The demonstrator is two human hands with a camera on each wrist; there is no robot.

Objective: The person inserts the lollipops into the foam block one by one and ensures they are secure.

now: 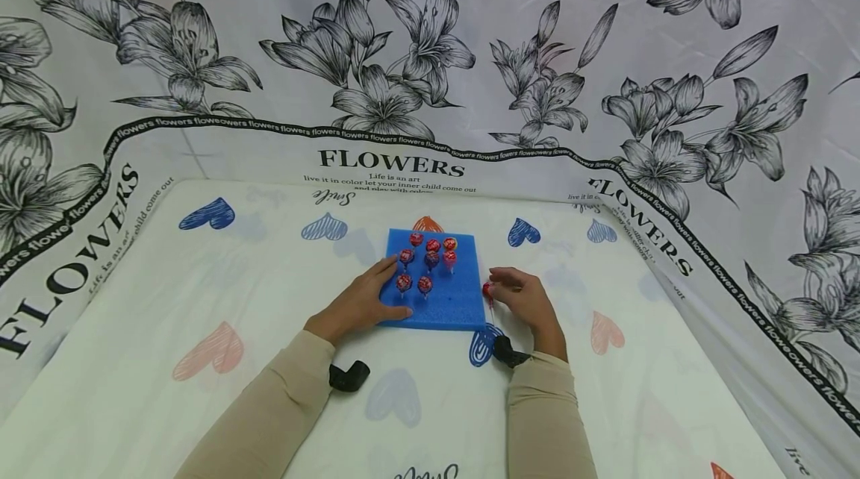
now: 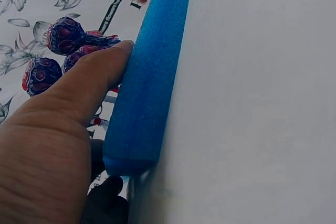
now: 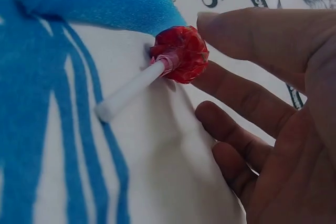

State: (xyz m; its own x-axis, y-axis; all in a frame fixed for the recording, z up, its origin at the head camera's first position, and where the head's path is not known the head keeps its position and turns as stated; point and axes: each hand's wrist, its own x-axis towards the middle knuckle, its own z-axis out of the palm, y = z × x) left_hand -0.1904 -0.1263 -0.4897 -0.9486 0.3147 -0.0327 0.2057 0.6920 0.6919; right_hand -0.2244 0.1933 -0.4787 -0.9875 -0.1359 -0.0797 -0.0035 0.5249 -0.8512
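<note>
A blue foam board (image 1: 443,307) lies on the table with several wrapped lollipops (image 1: 431,260) standing in it by their sticks. My left hand (image 1: 363,300) rests against the board's left side, its thumb lying on top near the front edge. In the left wrist view, that thumb (image 2: 105,66) touches the board's upper edge below purple-wrapped lollipops (image 2: 41,76). Just right of the board, my right hand (image 1: 527,304) pinches a red lollipop (image 3: 181,56) by its wrapped head, between thumb and index finger. Its white stick (image 3: 128,92) points away from the palm.
A white cloth (image 1: 282,255) printed with hearts covers the table. Behind and at the sides hangs a flower-printed curtain (image 1: 430,91) with lettering. A black wrist device (image 1: 349,376) sits by the left wrist, another (image 1: 508,352) by the right.
</note>
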